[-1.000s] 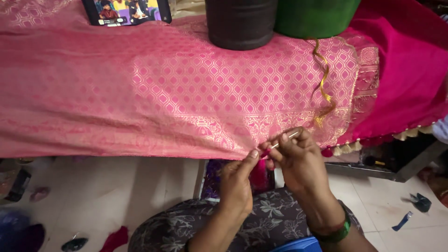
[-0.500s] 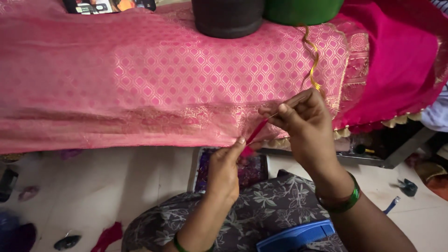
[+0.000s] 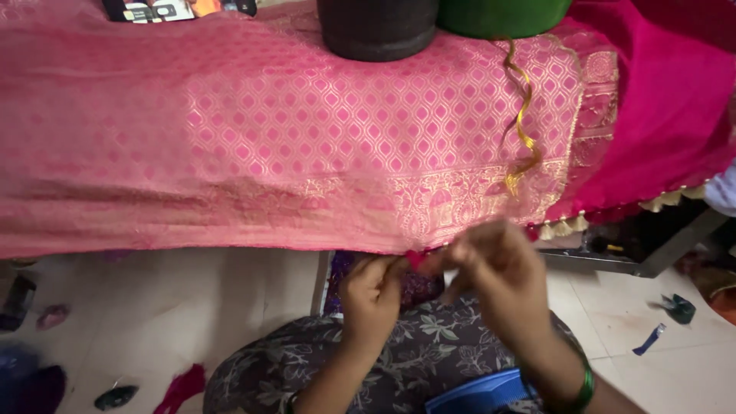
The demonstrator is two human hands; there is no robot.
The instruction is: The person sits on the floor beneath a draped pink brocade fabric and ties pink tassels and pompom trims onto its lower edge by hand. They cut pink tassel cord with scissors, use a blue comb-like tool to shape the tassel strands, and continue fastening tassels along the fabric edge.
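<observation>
The pink and gold patterned cloth (image 3: 307, 146) lay spread over the bench, its lower edge hanging toward the person; it serves here as the landmark. At that lower edge, right of its middle, the left hand (image 3: 372, 295) had its fingers pinched together on a small bright pink tuft (image 3: 415, 259) sitting right against the hem; the right hand (image 3: 491, 268), just beside the left and blurred, had its fingers bunched close to the same spot, but whether it gripped anything could not be told. A green bangle (image 3: 584, 389) circled the right wrist. On top of the cloth, at its far edge, stood a dark cylindrical roll (image 3: 377, 27) with a green roll (image 3: 502, 15) beside it; a curled gold ribbon (image 3: 521, 126) trailed down the cloth from the green one. Right of the patterned cloth lay a plain magenta fabric (image 3: 667, 100). Below the hem, a blue comb (image 3: 479, 392) rested on the person's floral-clothed lap.
</observation>
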